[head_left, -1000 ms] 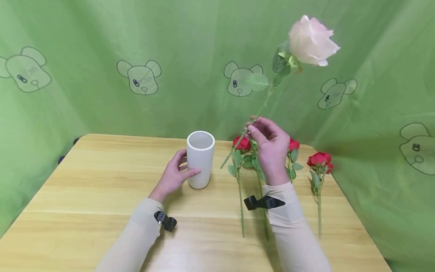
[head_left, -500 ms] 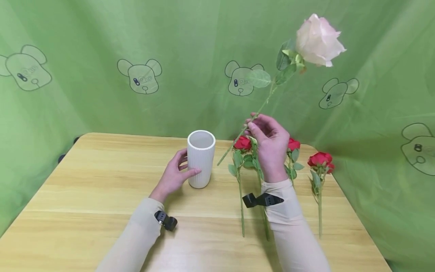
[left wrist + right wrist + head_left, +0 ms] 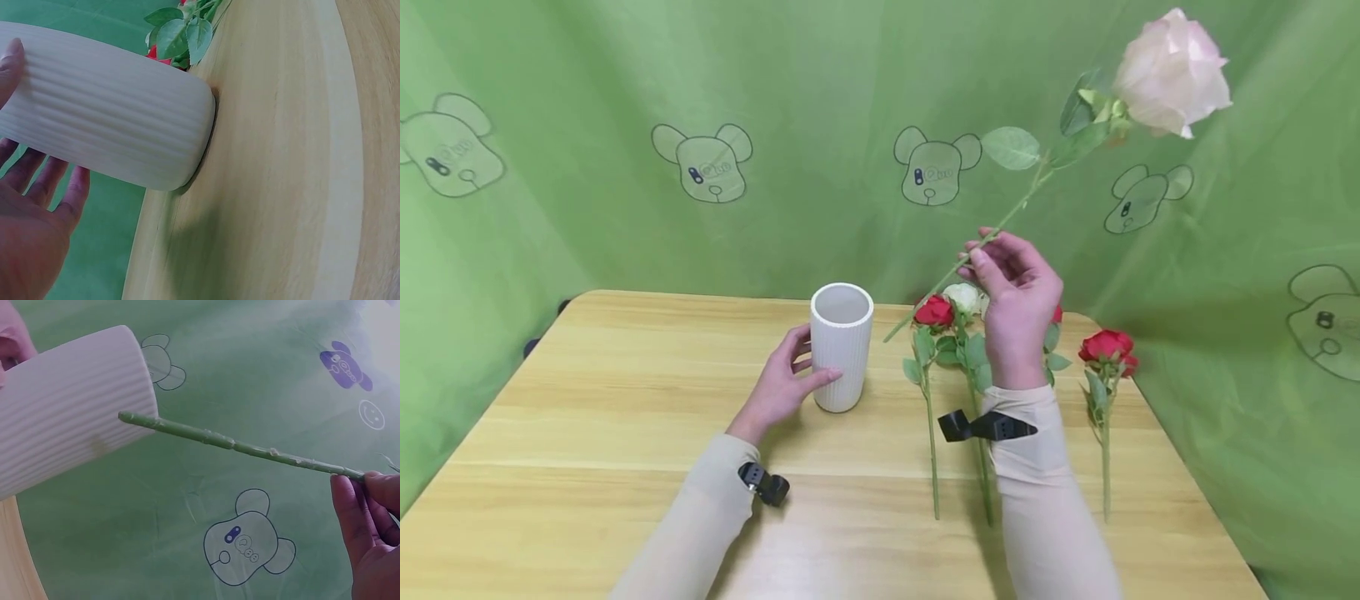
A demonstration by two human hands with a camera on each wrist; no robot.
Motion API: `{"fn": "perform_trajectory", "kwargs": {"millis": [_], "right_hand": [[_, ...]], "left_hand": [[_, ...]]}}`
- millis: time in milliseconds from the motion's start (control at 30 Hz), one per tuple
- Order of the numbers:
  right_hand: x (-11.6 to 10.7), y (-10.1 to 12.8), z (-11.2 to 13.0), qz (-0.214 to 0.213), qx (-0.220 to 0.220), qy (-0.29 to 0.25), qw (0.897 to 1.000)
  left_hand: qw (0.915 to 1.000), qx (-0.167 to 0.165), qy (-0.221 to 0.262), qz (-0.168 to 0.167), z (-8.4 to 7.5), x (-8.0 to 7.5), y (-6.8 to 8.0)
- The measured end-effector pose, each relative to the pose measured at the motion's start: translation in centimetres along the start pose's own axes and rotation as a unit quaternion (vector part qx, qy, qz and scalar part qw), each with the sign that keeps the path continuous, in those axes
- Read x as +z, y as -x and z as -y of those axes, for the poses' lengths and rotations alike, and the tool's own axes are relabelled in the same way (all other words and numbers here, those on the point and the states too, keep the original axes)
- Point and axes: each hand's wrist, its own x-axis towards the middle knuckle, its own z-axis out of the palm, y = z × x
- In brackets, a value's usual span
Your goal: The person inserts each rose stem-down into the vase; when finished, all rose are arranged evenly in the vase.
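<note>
A pale pink rose (image 3: 1172, 75) is held up in the air by my right hand (image 3: 1018, 300), thumb and fingers pinching its green stem. The stem slants, with its cut end low and to the right of the vase. In the right wrist view the bare stem (image 3: 212, 438) crosses in front of the vase's side. My left hand (image 3: 781, 383) grips the white ribbed vase (image 3: 842, 358), thumb on the front and fingers around behind. The vase stands upright on the table, and no flower shows at its mouth. The left wrist view shows the vase's base (image 3: 194, 137) on the wood.
On the wooden table (image 3: 625, 417) right of the vase lie a red rose (image 3: 934, 311) and a white rose (image 3: 962, 297). Another red rose (image 3: 1107, 350) lies at the right edge; one more is mostly behind my right hand. A green curtain (image 3: 820, 167) hangs behind.
My right hand has moved up and to the right, and the pink rose has tilted further right with it. The white rose's bloom has come into sight. My left hand stays on the vase.
</note>
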Motion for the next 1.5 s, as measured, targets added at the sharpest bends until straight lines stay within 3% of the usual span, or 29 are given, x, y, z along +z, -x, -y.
{"fn": "perform_trajectory", "kwargs": {"millis": [300, 633, 1167, 1500], "right_hand": [[0.1, 0.1, -0.1, -0.013, 0.009, -0.028, 0.999], [0.3, 0.2, 0.0, -0.028, -0.002, -0.059, 0.998], [0.9, 0.1, 0.1, -0.040, -0.017, -0.095, 0.995], [1.5, 0.6, -0.7, -0.002, -0.045, -0.070, 0.997]], "left_hand": [[0.9998, 0.010, -0.019, 0.000, -0.2, -0.1, 0.0], [0.9994, 0.010, 0.028, 0.018, -0.1, 0.2, 0.0], [0.9997, 0.006, 0.016, 0.020, -0.2, -0.1, -0.1], [0.9997, -0.001, 0.012, 0.022, -0.5, -0.1, 0.0]]}}
